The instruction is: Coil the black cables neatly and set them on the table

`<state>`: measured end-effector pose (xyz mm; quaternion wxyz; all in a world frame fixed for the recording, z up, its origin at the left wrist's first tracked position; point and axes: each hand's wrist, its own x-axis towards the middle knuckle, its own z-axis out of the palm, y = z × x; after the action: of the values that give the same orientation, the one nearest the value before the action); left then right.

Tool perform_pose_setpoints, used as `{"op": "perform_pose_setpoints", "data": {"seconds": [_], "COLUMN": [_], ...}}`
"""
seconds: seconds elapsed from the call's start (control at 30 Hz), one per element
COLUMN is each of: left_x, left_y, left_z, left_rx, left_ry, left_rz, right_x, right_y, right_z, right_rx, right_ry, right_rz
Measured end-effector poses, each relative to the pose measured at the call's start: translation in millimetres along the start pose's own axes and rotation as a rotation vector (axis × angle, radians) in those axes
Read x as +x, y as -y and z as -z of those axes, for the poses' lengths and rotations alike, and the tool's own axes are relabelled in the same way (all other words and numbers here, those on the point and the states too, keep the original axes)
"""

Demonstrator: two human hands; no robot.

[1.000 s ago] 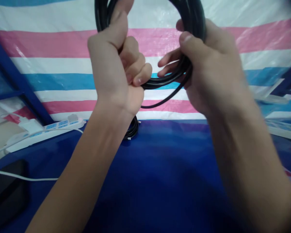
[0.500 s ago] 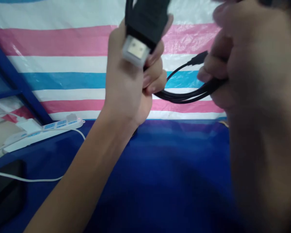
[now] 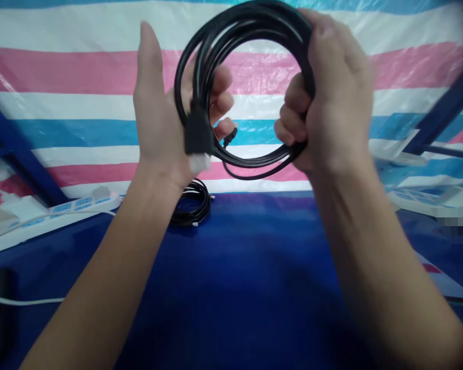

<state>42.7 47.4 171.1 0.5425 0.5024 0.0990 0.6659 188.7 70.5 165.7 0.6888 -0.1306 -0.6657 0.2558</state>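
A black HDMI cable (image 3: 260, 13), wound into a loose coil, hangs upright in the air. My right hand (image 3: 337, 97) is closed round the coil's right side, thumb on top. At the left side, my left hand (image 3: 158, 118) has its thumb stretched up and away, its curled fingers behind and inside the loop without a closed grip. One plug (image 3: 199, 128) with a pale cap dangles in front of the left palm. The cable's other plug (image 3: 230, 136) shows near the left fingertips. Beyond the left wrist, a second black coiled cable (image 3: 189, 218) lies on the table.
The blue table (image 3: 235, 288) meets a striped plastic sheet (image 3: 61, 72) at the back. White power strips (image 3: 83, 204) stand at left and right. A dark object (image 3: 0, 293) lies at lower left, under a white cord (image 3: 31, 301).
The coil has opened into a round loop facing me. My left hand has loosened from its grip and its thumb is raised. My right hand has moved left, and the second coil is now visible.
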Motion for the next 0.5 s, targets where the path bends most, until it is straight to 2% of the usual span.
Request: {"op": "perform_pose_setpoints", "data": {"seconds": [0.13, 0.2, 0.27, 0.4, 0.5], "left_x": [-1.5, -5.4, -9.6, -14.1, -12.0], "left_y": [-2.3, -3.0, -4.0, -8.7, -14.6], "left_z": [2.0, -0.2, -3.7, -11.9, -14.5], "left_rx": [0.447, 0.571, 0.633, 0.647, 0.478], "left_ry": [0.241, 0.272, 0.23, 0.109, -0.094], "left_rz": [0.14, 0.186, 0.151, -0.052, -0.155], "right_x": [2.3, 1.1, -0.5, -1.8, 0.0], "right_y": [1.5, 1.7, -0.4, -9.0, -13.9], "right_z": [15.6, 13.8, 8.0, -2.8, -7.2], "right_rx": [-0.285, -0.348, -0.337, -0.17, 0.022], "right_ry": [0.373, 0.489, 0.453, 0.234, 0.126], "right_rz": [0.038, 0.055, 0.102, 0.208, 0.126]}}
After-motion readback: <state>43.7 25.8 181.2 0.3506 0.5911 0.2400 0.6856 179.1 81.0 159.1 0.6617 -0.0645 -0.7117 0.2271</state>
